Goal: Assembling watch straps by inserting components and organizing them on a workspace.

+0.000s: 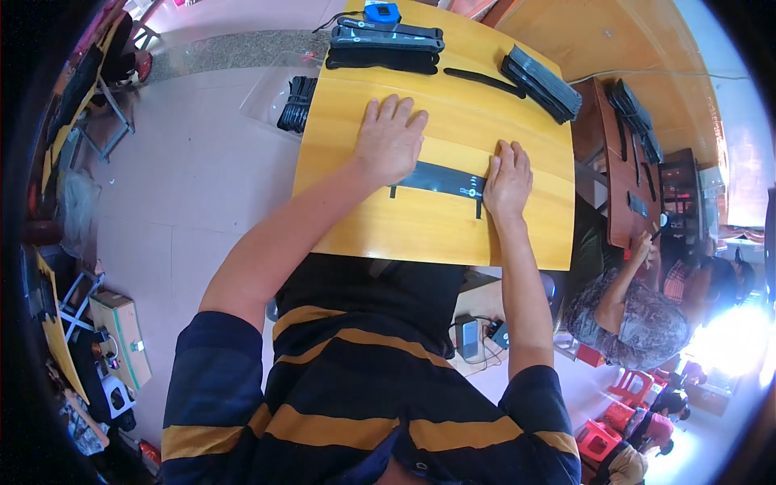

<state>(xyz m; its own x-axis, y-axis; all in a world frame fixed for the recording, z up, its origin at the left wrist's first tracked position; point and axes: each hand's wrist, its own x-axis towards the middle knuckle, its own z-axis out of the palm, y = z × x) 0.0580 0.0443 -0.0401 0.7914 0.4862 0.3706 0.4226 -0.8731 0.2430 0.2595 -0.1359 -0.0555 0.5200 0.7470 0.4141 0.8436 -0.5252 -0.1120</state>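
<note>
A flat dark strip with white print (pixel 443 179) lies across the yellow table in front of me. My left hand (pixel 391 139) rests over its left end, fingers stretched out flat and pointing away from me. At its right end my right hand (pixel 509 181) lies on the tabletop with fingers extended, its inner edge touching the strip. The parts of the strip under my hands are hidden. Just below the strip, two short black marks (pixel 478 209) show on the table. Neither hand grips anything.
Stacked dark sleeves (pixel 388 37), black strips (pixel 381 60) and a blue case (pixel 381 13) sit at the far left. Far right are a single black strip (pixel 483 82) and another sleeve stack (pixel 541 83). A clear bin (pixel 257 99) adjoins the table's left edge. A co-worker (pixel 626 319) sits right.
</note>
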